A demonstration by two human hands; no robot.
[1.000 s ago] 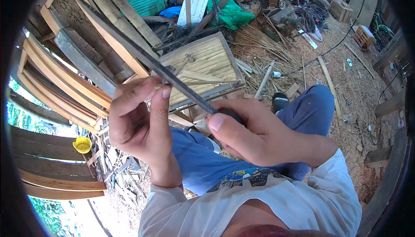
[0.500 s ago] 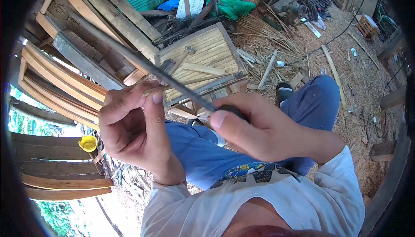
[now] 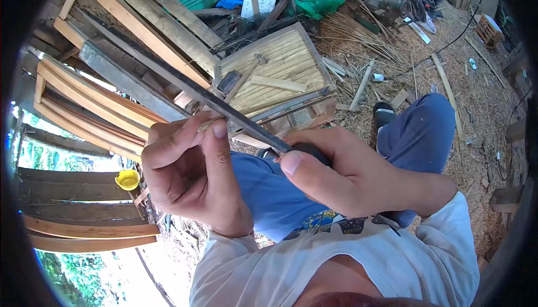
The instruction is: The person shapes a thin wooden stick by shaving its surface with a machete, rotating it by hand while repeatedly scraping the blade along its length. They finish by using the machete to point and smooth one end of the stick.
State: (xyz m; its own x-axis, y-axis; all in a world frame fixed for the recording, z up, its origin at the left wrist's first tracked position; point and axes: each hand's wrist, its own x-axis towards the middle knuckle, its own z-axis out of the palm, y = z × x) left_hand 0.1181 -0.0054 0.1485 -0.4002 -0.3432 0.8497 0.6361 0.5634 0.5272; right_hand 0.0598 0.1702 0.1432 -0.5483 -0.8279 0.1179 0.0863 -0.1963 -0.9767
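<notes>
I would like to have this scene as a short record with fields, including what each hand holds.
right hand: grips the dark handle of a long, narrow blade
left hand: pinches a thin, pale piece beside the blade
contact of piece and blade: cannot tell
slatted wooden panel: bears a pale wood strip and a hammer-like tool
yellow container: beyond the left hand
floor: strewn with wood scraps

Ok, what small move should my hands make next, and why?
I'd probably ease the left hand's grip slightly away from the long blade before moving either: its fingertips pinch a thin pale strip right by the blade, whose dark handle the right hand holds.
</notes>
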